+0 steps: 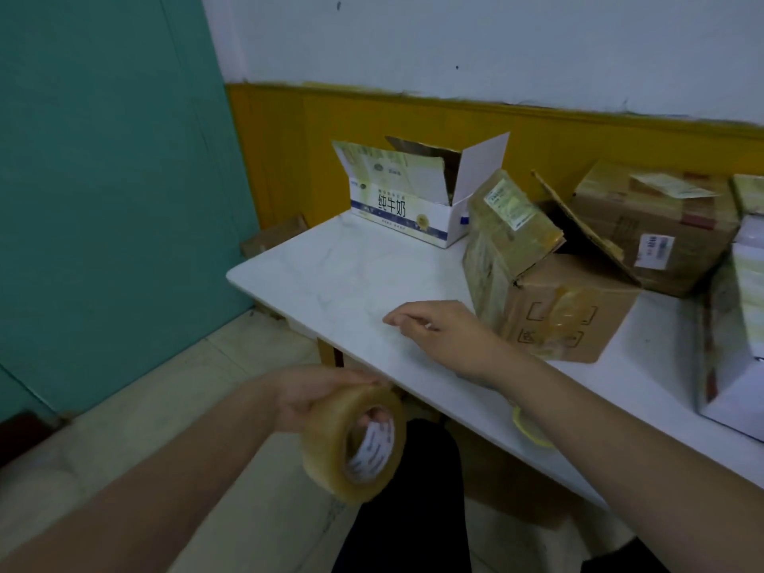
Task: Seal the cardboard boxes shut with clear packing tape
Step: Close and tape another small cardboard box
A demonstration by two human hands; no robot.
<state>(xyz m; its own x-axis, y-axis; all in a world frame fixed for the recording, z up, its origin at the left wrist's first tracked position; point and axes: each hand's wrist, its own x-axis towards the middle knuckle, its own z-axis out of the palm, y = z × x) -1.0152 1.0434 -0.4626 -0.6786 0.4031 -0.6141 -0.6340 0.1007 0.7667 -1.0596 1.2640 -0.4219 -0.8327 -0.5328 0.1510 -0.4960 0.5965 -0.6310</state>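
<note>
**Tape roll in left hand; brown box open on table**

Left hand [306, 397], lower centre of the frame: fingers curled round a roll of clear packing tape [355, 432], fingertips showing through the core. The roll is thick, glossy and yellowish-translucent. Its white inner core carries dark print, too small to read. The roll is held off the table edge, above a dark trouser leg [397, 510].

Right hand [434, 328], centre of the frame: over the table top, fingers loosely bent and pointing to the left of the frame, holding nothing. Whether it touches the surface cannot be told.

Table [339, 266]: smooth white top with faint grey marbling and a rounded corner.

Brown cardboard box [570, 320], just right of the right hand: flaps up and unsealed, old crinkled tape over its faces, a printed label on the raised left flap, outline handling symbols on the front. Label text unreadable.

White milk carton box [409, 204], upper centre: glossy printed card, lid flaps open, large characters "纯牛奶" on the front.

Taped brown parcel [657, 225], upper right: closed, with a white barcode label and a peeling slip on top.

White boxes [744, 324] sit at the right edge, partly cut off.
</note>
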